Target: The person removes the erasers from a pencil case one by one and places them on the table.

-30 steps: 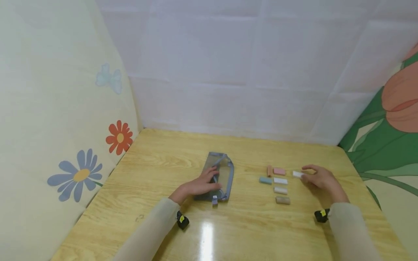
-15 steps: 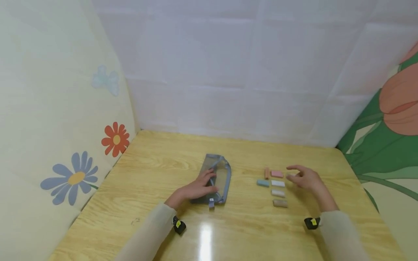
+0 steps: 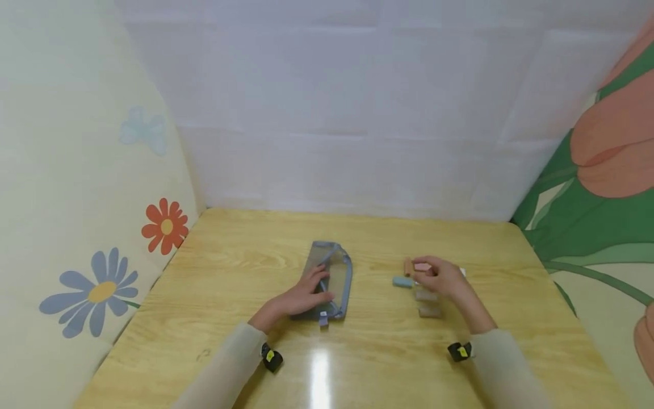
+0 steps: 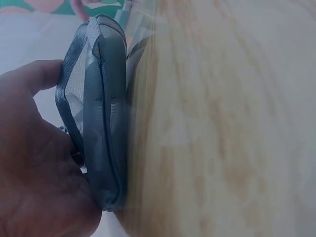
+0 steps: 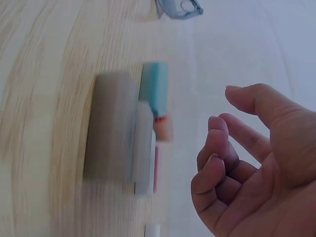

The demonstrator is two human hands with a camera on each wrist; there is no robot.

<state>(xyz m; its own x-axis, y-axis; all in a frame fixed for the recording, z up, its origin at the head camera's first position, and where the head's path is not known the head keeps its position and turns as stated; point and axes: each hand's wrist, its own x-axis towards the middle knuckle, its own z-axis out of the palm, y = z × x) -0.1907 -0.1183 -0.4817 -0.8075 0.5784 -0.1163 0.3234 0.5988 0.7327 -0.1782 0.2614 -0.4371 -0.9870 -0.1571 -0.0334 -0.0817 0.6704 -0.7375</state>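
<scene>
My left hand (image 3: 301, 295) rests on a blue-grey mesh zip pouch (image 3: 346, 284), thumb and fingers spread over it; in the left wrist view the thumb touches the pouch (image 4: 103, 123) and the other fingers are mostly hidden. My right hand (image 3: 444, 278) hovers over a group of small blocks. Among these are an orange block (image 3: 407, 267), a pink block (image 3: 422, 266), a teal block (image 3: 402, 282) and a grey-brown block (image 3: 430, 312). In the right wrist view, loosely curled fingers show nothing held (image 5: 237, 153). A white block (image 3: 462, 272) is partly hidden behind the hand.
The blocks and pouch lie on a wood-grain table (image 3: 368, 352). A white cloth (image 3: 347, 113) hangs along the back edge. Flower-printed cloths stand at the left (image 3: 76, 187) and right (image 3: 598, 227). A small tab (image 3: 323, 320) sticks out from the pouch's near end.
My right hand has left the white block at the right and moved left over the other blocks. My left hand has stayed on the pouch. The head view has shifted slightly.
</scene>
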